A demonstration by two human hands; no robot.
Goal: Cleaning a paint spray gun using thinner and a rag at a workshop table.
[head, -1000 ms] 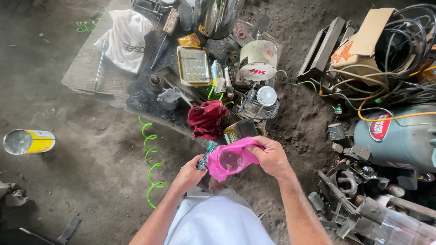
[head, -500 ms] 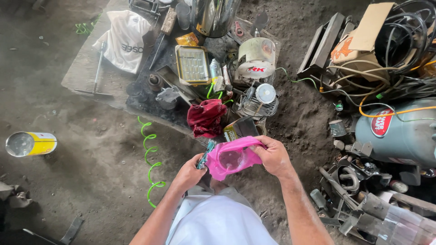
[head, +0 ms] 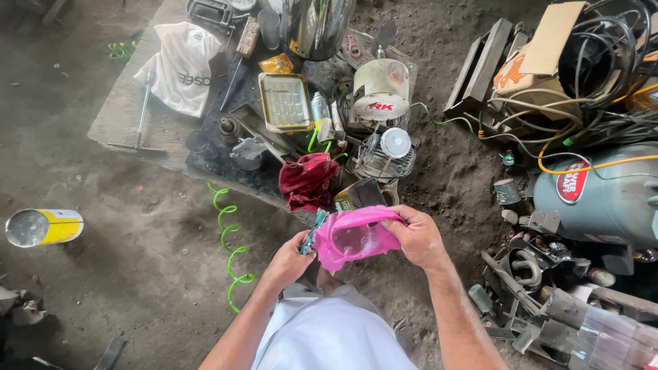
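Both hands are up over the lap with a pink bag stretched between them: the right hand has its fingers pinched on the bag's right edge, and the left hand is clamped around a small dark tool at the bag's left edge. The bag looks already held open with something pale showing inside, though whether anything is going in or coming out I cannot tell. Its long axis runs left to right, mouth turned up toward the camera, just near of the red rag on the floor.
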